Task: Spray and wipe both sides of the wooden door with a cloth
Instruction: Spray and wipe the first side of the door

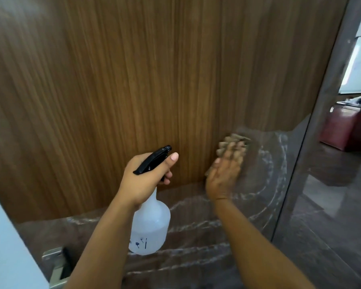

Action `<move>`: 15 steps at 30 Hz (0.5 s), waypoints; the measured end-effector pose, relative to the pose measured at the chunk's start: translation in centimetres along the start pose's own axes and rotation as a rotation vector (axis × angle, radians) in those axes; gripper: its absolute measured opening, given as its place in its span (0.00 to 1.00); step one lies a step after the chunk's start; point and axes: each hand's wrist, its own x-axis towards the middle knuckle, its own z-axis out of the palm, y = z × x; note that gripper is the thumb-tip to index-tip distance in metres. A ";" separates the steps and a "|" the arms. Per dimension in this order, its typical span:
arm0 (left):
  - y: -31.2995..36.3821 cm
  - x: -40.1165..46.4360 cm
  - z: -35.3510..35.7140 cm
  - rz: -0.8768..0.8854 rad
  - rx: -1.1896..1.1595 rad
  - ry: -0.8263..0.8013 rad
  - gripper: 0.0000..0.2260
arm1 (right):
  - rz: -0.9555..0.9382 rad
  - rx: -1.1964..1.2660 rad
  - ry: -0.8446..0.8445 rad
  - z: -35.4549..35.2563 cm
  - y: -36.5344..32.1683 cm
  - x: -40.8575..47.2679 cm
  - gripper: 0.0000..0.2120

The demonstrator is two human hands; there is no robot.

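Right hand (223,176) presses the crumpled tan cloth (231,146) flat-fingered against the brown wood-grain door's (133,80) lower right corner, bare panel stretching up-left, while left fingers (169,174) wrap the translucent white spray bottle (150,222).

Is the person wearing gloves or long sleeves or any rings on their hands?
No. The left hand and the right hand are both bare, with no gloves. Both forearms are bare too, so no sleeves show in this view. No watch, bracelet or ring can be seen, though the right hand is blurred. The left thumbnail is short and plain.
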 end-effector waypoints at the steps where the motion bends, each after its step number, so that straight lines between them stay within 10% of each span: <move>1: 0.1 0.2 0.9 -0.004 -0.006 -0.003 0.17 | -0.146 -0.001 -0.031 0.5 -1.1 -0.7 0.25; 7: 0.3 2.1 6.9 -0.007 -0.084 -0.010 0.15 | -0.884 -0.125 -0.136 -0.3 3.1 4.4 0.29; 15: 0.4 2.2 10.0 -0.006 -0.045 0.057 0.16 | -0.192 -0.014 0.036 -3.0 13.0 11.5 0.25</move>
